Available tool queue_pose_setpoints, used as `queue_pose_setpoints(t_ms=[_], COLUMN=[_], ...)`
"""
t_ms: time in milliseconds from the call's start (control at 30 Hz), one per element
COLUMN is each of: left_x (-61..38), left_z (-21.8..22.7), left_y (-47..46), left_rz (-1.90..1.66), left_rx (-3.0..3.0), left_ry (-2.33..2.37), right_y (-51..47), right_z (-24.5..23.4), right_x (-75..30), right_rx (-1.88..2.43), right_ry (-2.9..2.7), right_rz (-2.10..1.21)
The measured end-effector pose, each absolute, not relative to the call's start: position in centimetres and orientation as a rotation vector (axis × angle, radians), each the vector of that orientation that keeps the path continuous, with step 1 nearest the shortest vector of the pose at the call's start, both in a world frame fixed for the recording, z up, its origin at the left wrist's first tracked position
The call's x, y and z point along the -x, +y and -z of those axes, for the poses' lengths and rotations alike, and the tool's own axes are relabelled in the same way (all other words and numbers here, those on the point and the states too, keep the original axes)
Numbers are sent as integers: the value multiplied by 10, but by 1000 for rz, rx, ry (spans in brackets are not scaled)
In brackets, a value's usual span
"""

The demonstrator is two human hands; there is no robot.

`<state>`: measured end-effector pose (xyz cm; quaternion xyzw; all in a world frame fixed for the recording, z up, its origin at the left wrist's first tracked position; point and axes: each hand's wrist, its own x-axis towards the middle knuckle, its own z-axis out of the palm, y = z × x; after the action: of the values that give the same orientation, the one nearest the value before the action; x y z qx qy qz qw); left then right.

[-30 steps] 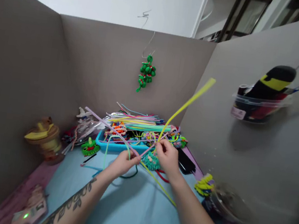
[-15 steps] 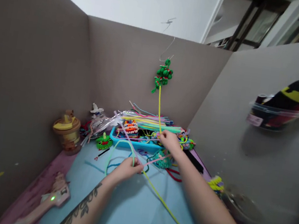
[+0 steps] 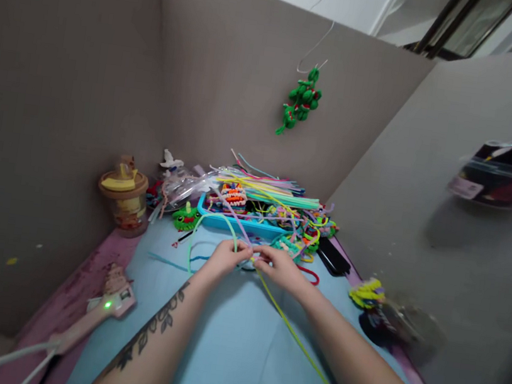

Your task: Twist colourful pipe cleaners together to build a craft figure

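My left hand point(image 3: 229, 257) is closed in a pinch on crossed pipe cleaners above the blue table cover. A mint green pipe cleaner point(image 3: 193, 237) loops out to the left of it, and a lavender one point(image 3: 233, 213) runs up and away. Fingertips almost touching the left ones, my right hand point(image 3: 278, 265) pinches at the same crossing. From there a yellow pipe cleaner point(image 3: 295, 336) trails down to the right, toward my forearm. The exact joint lies hidden between the fingers.
Behind the hands, a blue tray point(image 3: 251, 227) holds colourful woven pieces and a pipe cleaner bundle point(image 3: 280, 190). A lidded cup point(image 3: 124, 202) and a pink power strip point(image 3: 92, 321) stand left. A black phone point(image 3: 333, 257) lies right. Green figures point(image 3: 303, 100) hang from the back panel.
My right hand has come down and toward the left one, pulling the yellow pipe cleaner's upper end down to the crossing. The view has tilted downward.
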<state>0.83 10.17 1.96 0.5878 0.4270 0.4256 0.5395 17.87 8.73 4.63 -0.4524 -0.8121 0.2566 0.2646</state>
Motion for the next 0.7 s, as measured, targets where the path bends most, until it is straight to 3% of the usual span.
queue_pose_setpoints(t_ms=[233,467,700], left_x=[-3,3,2], left_z=[-26,-33,-33], left_y=[94,95,96], left_rz=[-1009,-1036,-1058], left_rx=[-1471,-1519,-1507], left_ry=[979,982,1027], right_y=[85,90,90], right_z=[-43,-48,-50], right_x=[-187,-168,-167], right_rx=[1343,1179,1182], right_ry=[-1941,-1896,-2052], right_rz=[-787,-843,-525])
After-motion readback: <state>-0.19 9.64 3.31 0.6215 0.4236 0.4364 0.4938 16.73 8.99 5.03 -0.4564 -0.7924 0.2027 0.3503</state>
